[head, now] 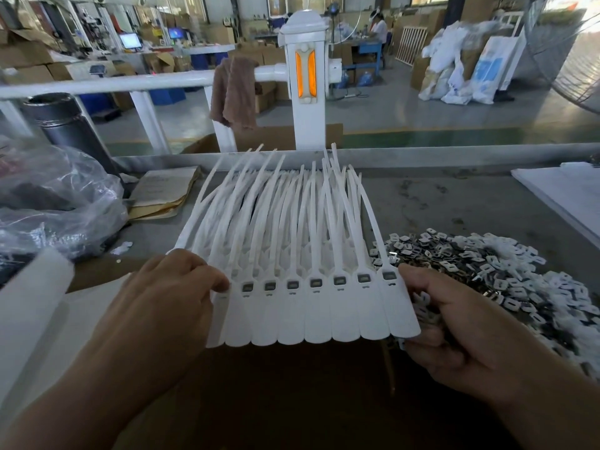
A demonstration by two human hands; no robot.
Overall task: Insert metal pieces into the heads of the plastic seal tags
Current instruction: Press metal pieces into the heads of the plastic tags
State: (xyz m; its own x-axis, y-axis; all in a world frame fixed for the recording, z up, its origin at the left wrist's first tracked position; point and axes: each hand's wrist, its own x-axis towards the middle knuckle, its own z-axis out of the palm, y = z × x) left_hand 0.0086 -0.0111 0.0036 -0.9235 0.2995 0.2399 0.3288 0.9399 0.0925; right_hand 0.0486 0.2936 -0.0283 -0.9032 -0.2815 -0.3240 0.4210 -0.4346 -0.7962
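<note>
Where the scuffed grey worktop (pixel 438 196) begins at the far left, a crumpled clear plastic bag (pixel 58 203) slumps beside a stack of tan paper envelopes (pixel 162 193). Next comes the left hand (pixel 168 297), its grip curled over the left edge of a row of flat white plastic seal tags (pixel 311 316), fingertips pinching the outermost one. The tags lie side by side at centre, their smooth rounded paddles toward the viewer and their thin tapering tails fanning away. Each visible square head window holds a dark metal insert; the leftmost head is hidden under the fingers. The right hand (pixel 454 323) grasps the row's right edge, with a few loose pieces apparently tucked beneath its fingers. Beyond it sprawls a glinting heap of small square metal pieces (pixel 487 264), some silver, some white-faced. To do this step well, it is probably best to hold the row level so the heads line up, and to press each piece in flat until flush.
</note>
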